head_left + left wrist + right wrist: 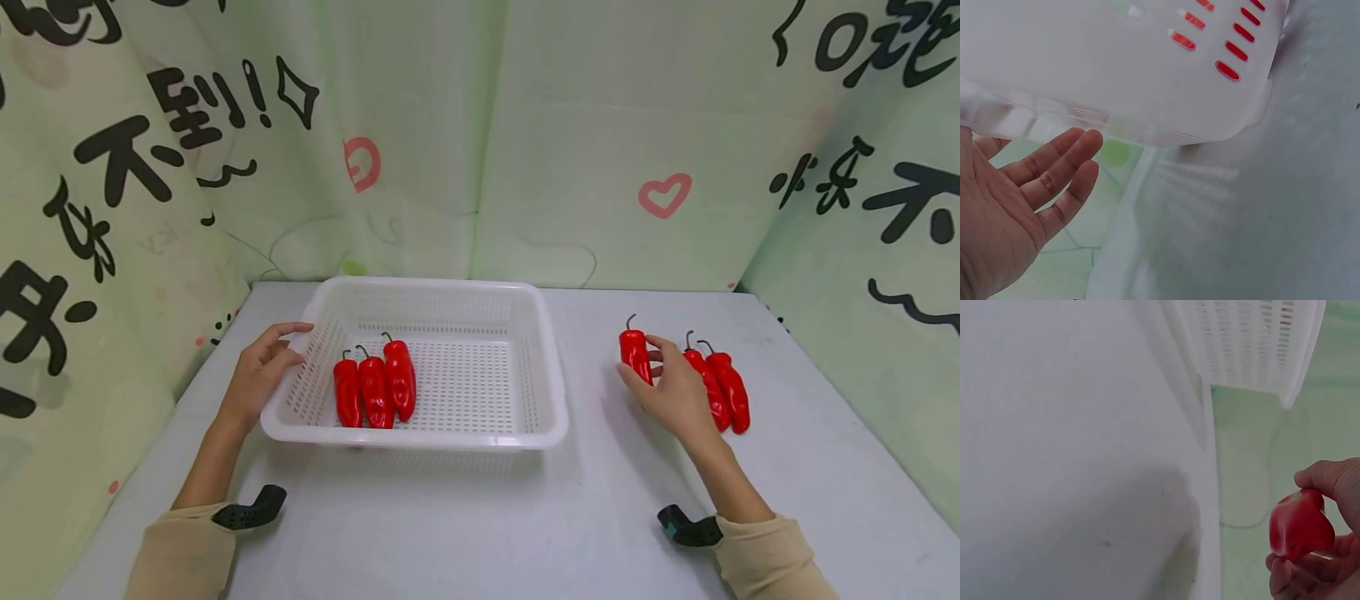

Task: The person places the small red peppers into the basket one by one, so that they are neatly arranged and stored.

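My right hand pinches a glossy red pepper between thumb and fingers, its curled stem pointing up. In the right wrist view, the blunt end of this pepper shows beside the fingertips. Two more red peppers lie side by side on the table, partly behind the right hand. At the far left my left hand touches the rim of a white plastic basket, its fingers extended in the left wrist view. Inside the basket three red peppers lie in a row toward the left.
The white table carries the basket at centre-left and the loose peppers at right. A pale green printed curtain surrounds the table at the back and both sides. A black wrist device sits at each sleeve cuff.
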Available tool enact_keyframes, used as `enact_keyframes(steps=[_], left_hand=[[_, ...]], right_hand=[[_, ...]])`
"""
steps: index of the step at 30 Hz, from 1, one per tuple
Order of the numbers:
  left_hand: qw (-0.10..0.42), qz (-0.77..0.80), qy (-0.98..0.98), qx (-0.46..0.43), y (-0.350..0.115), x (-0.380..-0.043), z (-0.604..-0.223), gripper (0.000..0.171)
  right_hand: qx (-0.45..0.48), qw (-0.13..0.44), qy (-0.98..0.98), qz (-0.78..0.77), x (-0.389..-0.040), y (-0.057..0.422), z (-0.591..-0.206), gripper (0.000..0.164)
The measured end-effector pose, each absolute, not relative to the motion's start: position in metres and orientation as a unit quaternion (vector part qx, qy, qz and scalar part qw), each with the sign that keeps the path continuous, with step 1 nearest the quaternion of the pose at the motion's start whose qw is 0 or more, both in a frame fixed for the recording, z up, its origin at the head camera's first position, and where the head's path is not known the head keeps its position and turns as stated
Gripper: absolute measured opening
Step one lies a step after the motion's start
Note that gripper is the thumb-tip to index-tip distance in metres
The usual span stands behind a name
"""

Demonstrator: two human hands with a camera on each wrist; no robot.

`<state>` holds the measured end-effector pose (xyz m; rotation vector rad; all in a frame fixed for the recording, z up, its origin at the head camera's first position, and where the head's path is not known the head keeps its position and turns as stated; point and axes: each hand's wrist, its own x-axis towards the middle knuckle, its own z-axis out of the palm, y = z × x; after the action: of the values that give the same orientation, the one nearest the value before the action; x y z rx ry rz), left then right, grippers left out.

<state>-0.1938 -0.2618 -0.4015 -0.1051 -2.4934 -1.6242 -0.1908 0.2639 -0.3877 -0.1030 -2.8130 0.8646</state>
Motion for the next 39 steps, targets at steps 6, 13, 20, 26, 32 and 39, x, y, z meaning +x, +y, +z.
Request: enact_keyframes(steps=[6,13,20,26,32,39], left_hand=[[0.08,-0.543,-0.835,-0.033,-0.262,-0.194,-0.401,0.044],[0.083,-0.546,-0.833,-0.037,-0.262,-0.194,-0.402,0.044],[0.087,-0.549,-0.83,-0.041,-0.262,-0.194,-0.403,0.043],[0.084,-0.548,-0.831,-0.04,-0.262,-0.196,-0.401,0.043],[0.084,-0.544,-0.834,-0.042,-0.262,-0.196,-0.401,0.042],[0.084,-0.544,-0.834,-0.039,-0.261,-0.195,-0.401,0.042]], right_hand=[[-0.019,0.113,-0.946,0.304,-0.187,0.25,-0.377,0.081],[0.005,0.135,-0.939,0.315,-0.183,0.236,-0.364,0.082],[0.033,0.156,-0.931,0.329,-0.18,0.221,-0.354,0.081],[0.061,0.158,-0.921,0.352,-0.176,0.207,-0.347,0.08],[0.075,0.15,-0.915,0.367,-0.178,0.192,-0.341,0.08],[0.09,0.141,-0.909,0.382,-0.18,0.172,-0.337,0.081]])
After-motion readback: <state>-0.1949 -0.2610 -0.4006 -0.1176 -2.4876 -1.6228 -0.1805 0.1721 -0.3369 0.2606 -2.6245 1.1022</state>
